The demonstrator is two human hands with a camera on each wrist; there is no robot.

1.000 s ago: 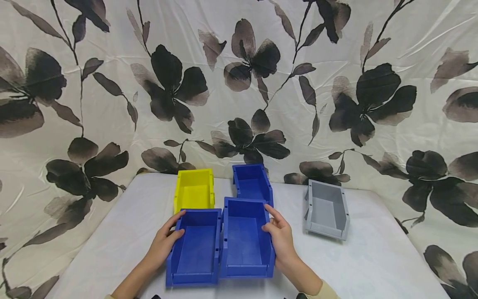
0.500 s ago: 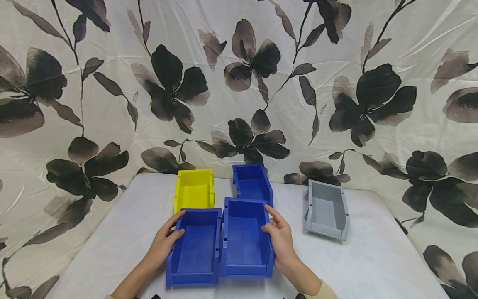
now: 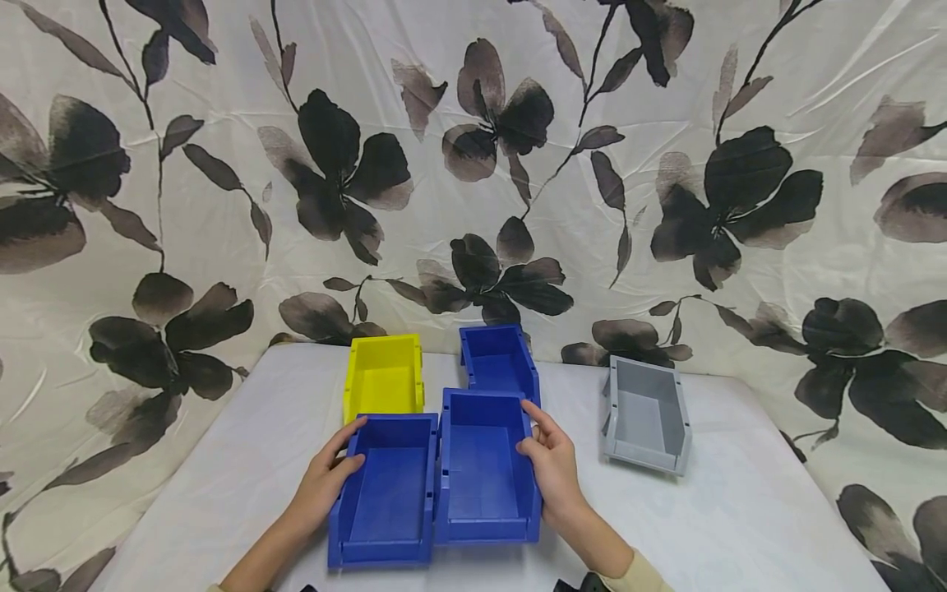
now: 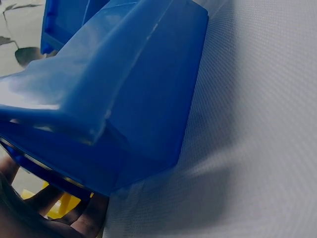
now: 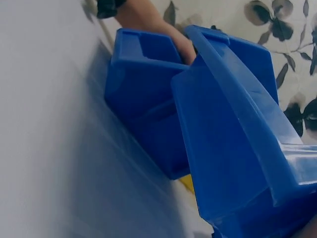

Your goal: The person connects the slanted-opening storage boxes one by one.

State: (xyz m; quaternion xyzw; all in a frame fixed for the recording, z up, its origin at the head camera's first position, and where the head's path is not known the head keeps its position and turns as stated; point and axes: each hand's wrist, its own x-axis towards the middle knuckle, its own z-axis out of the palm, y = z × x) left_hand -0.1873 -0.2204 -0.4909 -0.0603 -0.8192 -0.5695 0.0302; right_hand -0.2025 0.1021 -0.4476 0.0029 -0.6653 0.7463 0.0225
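My left hand (image 3: 321, 483) grips the left wall of a blue storage bin (image 3: 390, 493), thumb over the rim. Beside it, a second blue bin (image 3: 488, 469) is held by my right hand (image 3: 556, 473) at its right wall, with the thumb inside and a finger along the rim. The two bins stand side by side, with their adjoining walls touching or nearly so. In the right wrist view the right-hand bin (image 5: 223, 144) sits tilted against the left one (image 5: 143, 104). Whether its base touches the table is unclear. The left wrist view shows the left bin (image 4: 143, 89) close up.
Behind the held bins are a yellow bin (image 3: 385, 374) on the left and another blue bin (image 3: 501, 362), partly covered. A grey bin (image 3: 647, 415) stands apart on the right. White cloth covers the table (image 3: 740, 510); a flower-printed cloth (image 3: 473, 205) hangs behind.
The right-hand blue bin and my right hand have shifted slightly away from me, up in the head view. My left hand and its bin have stayed practically still.
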